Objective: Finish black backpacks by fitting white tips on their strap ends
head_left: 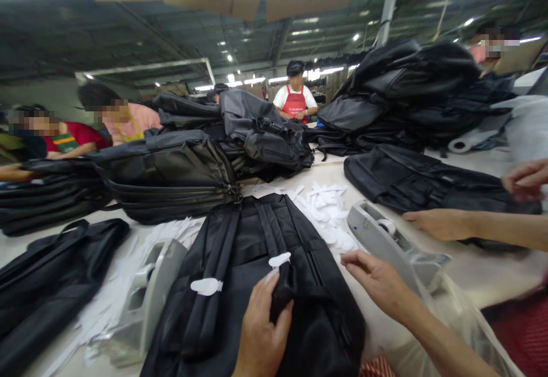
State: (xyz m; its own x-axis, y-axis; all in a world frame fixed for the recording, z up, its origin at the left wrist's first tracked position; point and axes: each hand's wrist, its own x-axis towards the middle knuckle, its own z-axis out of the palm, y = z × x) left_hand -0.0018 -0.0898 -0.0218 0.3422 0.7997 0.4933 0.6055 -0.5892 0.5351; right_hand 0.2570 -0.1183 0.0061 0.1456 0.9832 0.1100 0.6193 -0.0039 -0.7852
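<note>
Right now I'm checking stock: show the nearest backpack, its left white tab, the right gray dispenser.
Backpack (237,292), head view: back panel.
Left tab (205,287), head view: broad part.
Right gray dispenser (381,248), head view: side wall.

My left hand (265,325) grips a strap (283,291) of the black backpack (233,314) on the bench (331,170); a white tag (280,260) sits on that strap. My right hand (379,280) holds nothing, near a grey tape dispenser (379,240) and heaped white slips (325,211). Beyond, a co-worker's hand (443,224) reaches to another black bag (422,180).
</note>
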